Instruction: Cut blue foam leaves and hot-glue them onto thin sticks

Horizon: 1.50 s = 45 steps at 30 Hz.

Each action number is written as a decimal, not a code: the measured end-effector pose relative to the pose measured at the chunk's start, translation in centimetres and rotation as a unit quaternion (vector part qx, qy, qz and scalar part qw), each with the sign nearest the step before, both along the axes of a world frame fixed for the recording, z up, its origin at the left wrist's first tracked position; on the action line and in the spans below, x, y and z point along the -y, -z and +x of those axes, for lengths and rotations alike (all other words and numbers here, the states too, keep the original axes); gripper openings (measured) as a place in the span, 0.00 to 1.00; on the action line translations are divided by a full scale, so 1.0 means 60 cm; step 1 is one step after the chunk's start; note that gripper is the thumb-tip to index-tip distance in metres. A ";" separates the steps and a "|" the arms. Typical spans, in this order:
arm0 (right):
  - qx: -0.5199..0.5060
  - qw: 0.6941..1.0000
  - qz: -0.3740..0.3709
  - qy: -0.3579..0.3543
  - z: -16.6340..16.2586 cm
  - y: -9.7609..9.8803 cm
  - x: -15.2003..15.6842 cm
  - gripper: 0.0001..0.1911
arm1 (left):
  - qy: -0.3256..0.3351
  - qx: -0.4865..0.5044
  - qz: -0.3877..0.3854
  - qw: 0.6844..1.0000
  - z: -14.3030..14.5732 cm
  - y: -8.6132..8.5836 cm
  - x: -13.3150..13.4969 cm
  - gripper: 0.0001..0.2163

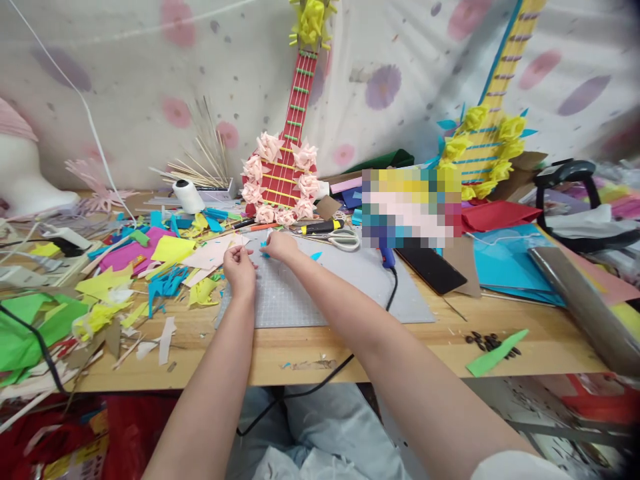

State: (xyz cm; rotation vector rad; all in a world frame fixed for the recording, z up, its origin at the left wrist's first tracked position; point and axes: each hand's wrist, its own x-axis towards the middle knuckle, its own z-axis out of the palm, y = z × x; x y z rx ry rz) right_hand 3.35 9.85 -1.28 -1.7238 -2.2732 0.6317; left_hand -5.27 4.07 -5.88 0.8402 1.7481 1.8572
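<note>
The right hand [281, 246] pinched blue paper [263, 249] over the mat [300, 313]; I couldn't tell if the left hand [240, 270], apart by the mat's left edge, held anything; a tugged cord [395, 287] could have dragged the gun [387, 256] off it.

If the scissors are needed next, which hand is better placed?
Right, I'd say. The right hand is nearer the scissors, which lie to its right; the left hand would likely reach past it. One catch: a blue piece shows at the right hand, which may need freeing first.
</note>
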 end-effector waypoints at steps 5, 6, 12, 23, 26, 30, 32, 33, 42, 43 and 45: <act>0.036 0.998 -0.041 0.016 -0.018 0.002 -0.011 0.20 | 0.005 0.007 0.009 1.000 0.000 0.000 0.000 0.06; 0.033 0.998 -0.055 0.018 -0.020 0.001 -0.012 0.19 | 0.007 0.008 0.009 1.000 0.000 0.000 0.000 0.06; -0.115 0.989 -0.082 0.035 -0.018 -0.003 -0.014 0.11 | 0.003 0.007 0.000 1.000 0.000 0.001 0.001 0.07; -0.509 0.820 -0.256 0.048 0.126 -0.006 0.039 0.10 | 0.044 -0.021 0.025 0.998 0.020 -0.004 0.005 0.06; -0.542 0.799 -0.250 0.077 0.169 0.012 0.051 0.11 | 0.084 -0.066 0.011 0.994 0.033 -0.003 0.011 0.06; -0.577 0.783 -0.201 0.118 0.193 0.038 0.055 0.07 | 0.136 -0.149 -0.001 0.979 0.045 0.001 0.018 0.07; -0.594 0.772 -0.175 0.141 0.193 0.046 0.057 0.06 | 0.163 -0.192 -0.002 0.968 0.050 0.002 0.023 0.07; -0.600 0.770 -0.162 0.147 0.192 0.048 0.058 0.06 | 0.178 -0.210 -0.003 0.961 0.053 0.002 0.025 0.07; -0.604 0.781 -0.092 0.134 0.181 0.051 0.071 0.04 | 0.292 -0.283 -0.025 0.913 0.080 -0.001 0.040 0.07; -0.604 0.782 -0.088 0.130 0.179 0.052 0.071 0.04 | 0.296 -0.283 -0.028 0.912 0.081 -0.001 0.040 0.07; -0.606 0.781 -0.089 0.124 0.175 0.054 0.073 0.04 | 0.304 -0.281 -0.034 0.910 0.081 -0.003 0.041 0.07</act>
